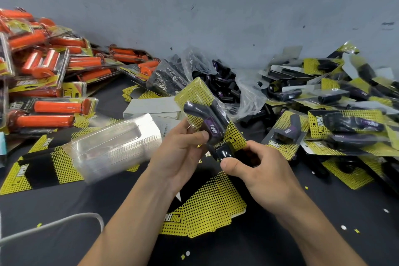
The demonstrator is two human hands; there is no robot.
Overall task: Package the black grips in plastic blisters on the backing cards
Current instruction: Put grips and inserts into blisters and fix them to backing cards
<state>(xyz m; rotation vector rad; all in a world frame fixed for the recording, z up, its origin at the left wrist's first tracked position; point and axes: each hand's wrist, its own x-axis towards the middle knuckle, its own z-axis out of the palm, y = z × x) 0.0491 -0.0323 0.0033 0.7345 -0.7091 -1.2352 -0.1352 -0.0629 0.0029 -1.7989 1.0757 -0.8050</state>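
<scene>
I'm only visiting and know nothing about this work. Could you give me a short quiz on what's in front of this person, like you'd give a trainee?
1. True or false: the orange packs are piled at the far left of the table.
2. What lies just left of the left hand? A) a stack of clear blisters B) scissors C) a tape roll
3. How many hands hold the black-grip pack?

Key: 1 true. 2 A. 3 two: the left hand and the right hand both grip it.
</scene>
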